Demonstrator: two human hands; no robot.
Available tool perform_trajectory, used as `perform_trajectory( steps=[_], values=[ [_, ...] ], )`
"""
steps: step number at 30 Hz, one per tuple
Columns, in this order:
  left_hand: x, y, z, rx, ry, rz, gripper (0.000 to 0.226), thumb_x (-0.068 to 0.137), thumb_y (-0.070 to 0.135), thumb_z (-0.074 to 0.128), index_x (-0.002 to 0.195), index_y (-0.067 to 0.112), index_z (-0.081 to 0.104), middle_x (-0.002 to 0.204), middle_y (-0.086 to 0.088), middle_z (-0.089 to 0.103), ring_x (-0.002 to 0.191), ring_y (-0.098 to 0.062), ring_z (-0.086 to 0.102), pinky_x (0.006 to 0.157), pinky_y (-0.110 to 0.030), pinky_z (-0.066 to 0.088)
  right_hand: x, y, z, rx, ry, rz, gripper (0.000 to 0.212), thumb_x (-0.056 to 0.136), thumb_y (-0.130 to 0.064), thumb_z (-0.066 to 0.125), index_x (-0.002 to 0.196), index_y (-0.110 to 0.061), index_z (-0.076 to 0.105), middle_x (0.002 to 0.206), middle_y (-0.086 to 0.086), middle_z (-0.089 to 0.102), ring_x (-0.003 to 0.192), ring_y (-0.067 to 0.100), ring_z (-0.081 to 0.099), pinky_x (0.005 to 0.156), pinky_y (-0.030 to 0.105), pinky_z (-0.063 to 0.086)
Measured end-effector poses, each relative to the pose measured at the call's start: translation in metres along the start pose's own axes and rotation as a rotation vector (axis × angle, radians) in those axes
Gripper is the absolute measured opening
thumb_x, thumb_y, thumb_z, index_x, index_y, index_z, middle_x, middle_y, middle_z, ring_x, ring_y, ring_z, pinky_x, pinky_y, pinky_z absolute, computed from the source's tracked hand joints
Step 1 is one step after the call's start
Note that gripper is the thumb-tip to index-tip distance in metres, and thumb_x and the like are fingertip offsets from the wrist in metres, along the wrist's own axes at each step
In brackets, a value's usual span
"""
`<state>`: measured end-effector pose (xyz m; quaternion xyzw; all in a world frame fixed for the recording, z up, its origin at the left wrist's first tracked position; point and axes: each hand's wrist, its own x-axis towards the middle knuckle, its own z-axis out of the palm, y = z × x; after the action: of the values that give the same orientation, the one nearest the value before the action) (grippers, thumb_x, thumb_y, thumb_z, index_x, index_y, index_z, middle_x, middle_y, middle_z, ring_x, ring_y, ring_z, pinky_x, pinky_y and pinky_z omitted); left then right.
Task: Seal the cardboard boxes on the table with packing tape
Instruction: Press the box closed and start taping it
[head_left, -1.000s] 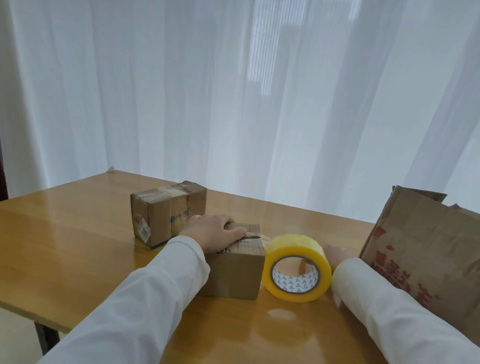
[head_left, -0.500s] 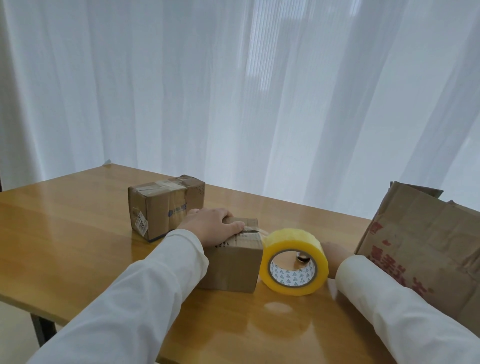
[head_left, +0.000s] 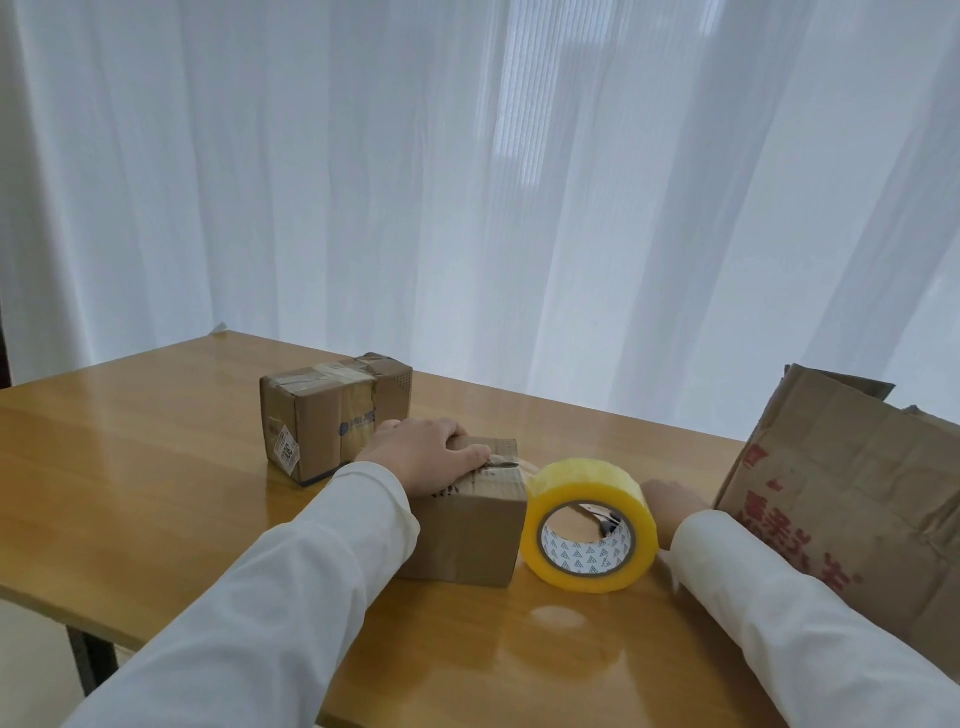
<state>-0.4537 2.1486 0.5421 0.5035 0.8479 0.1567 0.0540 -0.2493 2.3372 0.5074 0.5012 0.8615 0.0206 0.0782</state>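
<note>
Glossy wooden table (head_left: 130, 467) before white sheer curtains (head_left: 467, 182). At far left of centre, taped cardboard box (head_left: 332, 415) with a label on its near-left end, long axis running from near left to far right, resting flat. At right edge, large worn cardboard box (head_left: 852, 488) with red print, flaps raised, close beside the right sleeve (head_left: 789, 623) and crowding that side. At centre, small cardboard box (head_left: 467, 525), upright on its base, top seam running left to right, touching or just beside the taped box's near corner; contact not discernible. Immediately right of it, roll of clear yellowish packing tape (head_left: 589, 525) standing on edge, core opening facing near, axis near to far, a tape strip apparently bridging to the small box's top. Left hand (head_left: 426, 457) laid palm down on the small box's top, fingers curled over it, thumb toward the seam. Right hand (head_left: 672, 501) just right of and behind the roll, mostly hidden by it; grip not discernible. Hands apart, roll between them.
</note>
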Motion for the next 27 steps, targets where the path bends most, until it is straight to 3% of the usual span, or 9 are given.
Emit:
perform_trajectory(
  steps=[5, 8, 11, 13, 15, 18, 22, 27],
  values=[
    [0.000, 0.000, -0.001, 0.006, -0.002, -0.007, 0.056, 0.090, 0.067, 0.031, 0.133, 0.034, 0.046, 0.133, 0.003, 0.053, 0.124, -0.027, 0.042, 0.100, -0.038, 0.031, -0.009, -0.007, -0.011, -0.088, -0.080, 0.095, 0.022, 0.094, -0.011, 0.047, 0.112, -0.012, 0.060, 0.112, 0.004, 0.064, 0.094, 0.019, 0.061, 0.070, 0.024, 0.044],
    [0.000, 0.000, -0.001, 0.005, -0.006, 0.001, 0.055, 0.090, 0.066, 0.031, 0.132, 0.033, 0.047, 0.131, 0.003, 0.054, 0.122, -0.025, 0.043, 0.099, -0.037, 0.031, -0.010, -0.002, -0.011, 0.005, -0.023, 0.120, 0.010, 0.093, -0.016, 0.047, 0.088, -0.014, 0.055, 0.084, 0.000, 0.060, 0.072, 0.015, 0.052, 0.062, 0.022, 0.042],
    [0.001, 0.000, -0.001, 0.014, -0.017, -0.004, 0.056, 0.090, 0.067, 0.031, 0.132, 0.033, 0.046, 0.131, 0.002, 0.054, 0.122, -0.025, 0.044, 0.099, -0.037, 0.031, -0.005, 0.009, -0.023, 0.554, 0.054, 0.160, 0.027, 0.092, -0.026, 0.054, 0.069, -0.011, 0.055, 0.064, 0.002, 0.059, 0.052, 0.014, 0.049, 0.049, 0.023, 0.041],
    [0.003, 0.000, -0.002, 0.019, -0.035, -0.018, 0.056, 0.090, 0.066, 0.030, 0.133, 0.033, 0.045, 0.132, 0.001, 0.053, 0.123, -0.027, 0.042, 0.098, -0.037, 0.031, -0.010, 0.011, -0.042, 1.108, 0.062, 0.142, 0.031, 0.091, -0.031, 0.060, 0.072, -0.007, 0.058, 0.064, 0.005, 0.059, 0.048, 0.014, 0.045, 0.044, 0.022, 0.041],
    [0.005, 0.000, -0.002, 0.024, -0.049, -0.022, 0.057, 0.090, 0.067, 0.030, 0.133, 0.034, 0.044, 0.134, 0.000, 0.051, 0.124, -0.028, 0.041, 0.099, -0.038, 0.031, -0.028, 0.009, -0.068, 1.405, 0.023, 0.056, 0.032, 0.086, -0.040, 0.066, 0.079, -0.010, 0.061, 0.069, 0.003, 0.062, 0.049, 0.010, 0.044, 0.043, 0.020, 0.044],
    [0.006, 0.001, -0.003, 0.034, -0.066, -0.022, 0.057, 0.090, 0.067, 0.029, 0.135, 0.034, 0.043, 0.136, 0.000, 0.050, 0.126, -0.028, 0.041, 0.100, -0.038, 0.031, -0.065, 0.007, -0.094, 1.480, -0.251, -0.167, 0.042, 0.073, -0.054, 0.072, 0.087, -0.016, 0.059, 0.074, -0.001, 0.060, 0.052, 0.009, 0.043, 0.047, 0.021, 0.046],
    [0.008, 0.004, -0.005, 0.056, -0.092, -0.016, 0.054, 0.092, 0.065, 0.028, 0.133, 0.032, 0.043, 0.134, 0.001, 0.052, 0.123, -0.024, 0.044, 0.097, -0.036, 0.030, -0.101, 0.001, -0.085, 1.311, -0.683, -0.394, 0.090, 0.030, -0.066, 0.086, 0.095, -0.012, 0.054, 0.079, 0.002, 0.057, 0.054, 0.010, 0.049, 0.053, 0.024, 0.050],
    [0.012, 0.000, -0.001, 0.054, -0.086, -0.015, 0.056, 0.090, 0.068, 0.028, 0.132, 0.035, 0.044, 0.130, 0.004, 0.053, 0.121, -0.024, 0.045, 0.095, -0.037, 0.031, -0.113, -0.002, -0.038, 1.227, -0.935, -0.427, 0.104, 0.035, -0.084, 0.070, 0.106, -0.010, 0.055, 0.093, 0.006, 0.068, 0.069, 0.015, 0.063, 0.062, 0.028, 0.054]
  ],
)
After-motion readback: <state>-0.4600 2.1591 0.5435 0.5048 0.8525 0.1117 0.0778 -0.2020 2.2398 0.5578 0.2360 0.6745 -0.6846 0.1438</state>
